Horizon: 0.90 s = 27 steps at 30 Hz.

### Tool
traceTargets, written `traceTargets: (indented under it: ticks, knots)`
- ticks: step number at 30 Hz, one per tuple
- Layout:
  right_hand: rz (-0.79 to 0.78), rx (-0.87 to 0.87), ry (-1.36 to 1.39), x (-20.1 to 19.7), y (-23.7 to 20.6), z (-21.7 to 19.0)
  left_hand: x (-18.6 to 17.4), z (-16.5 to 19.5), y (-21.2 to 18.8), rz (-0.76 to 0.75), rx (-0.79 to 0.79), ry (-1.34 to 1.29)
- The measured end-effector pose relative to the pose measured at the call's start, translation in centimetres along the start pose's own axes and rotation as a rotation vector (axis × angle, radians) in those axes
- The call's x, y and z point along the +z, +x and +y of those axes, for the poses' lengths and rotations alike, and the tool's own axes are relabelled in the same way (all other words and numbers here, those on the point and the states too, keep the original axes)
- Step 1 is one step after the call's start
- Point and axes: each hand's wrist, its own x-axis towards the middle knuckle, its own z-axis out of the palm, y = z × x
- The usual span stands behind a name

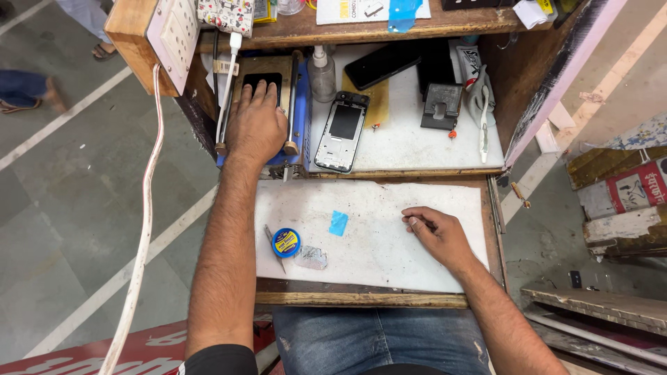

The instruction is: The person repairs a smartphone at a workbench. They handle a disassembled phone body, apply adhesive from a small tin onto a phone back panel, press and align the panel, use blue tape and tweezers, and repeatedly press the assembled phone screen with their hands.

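Observation:
My left hand (256, 125) lies flat, fingers together, on a dark phone screen (262, 78) that sits on a blue heating-plate machine (300, 114) at the back left of the bench. My right hand (434, 232) rests loosely curled on the white work mat (375, 257), holding nothing that I can see. A phone frame without its screen (342, 132) lies just right of the machine.
On the mat lie a small blue round tin (285, 242), tweezers (272, 243), a foil scrap (312, 257) and a blue tape piece (338, 223). The back shelf holds a spray bottle (322, 73), a black phone (382, 64) and a black stand (441, 105). A white cable (142, 229) hangs at left.

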Motion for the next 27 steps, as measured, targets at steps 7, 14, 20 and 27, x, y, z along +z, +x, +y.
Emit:
traceTargets:
  ticks: [7,14,20,27]
  knots:
    - [0.011,-0.014,0.007,0.2,0.3,-0.5,-0.6,-0.4,0.1,-0.005,0.004,0.006]
    - [0.014,0.008,0.000,1.0,1.4,-0.9,-1.6,-0.9,0.8,-0.151,-0.020,0.024]
    - [0.018,-0.002,0.016,1.4,1.7,-0.4,-2.0,-0.7,0.7,-0.180,-0.023,0.002]
    - [0.022,-0.003,0.014,1.4,1.5,-0.3,-1.8,-0.6,0.4,-0.153,-0.010,0.031]
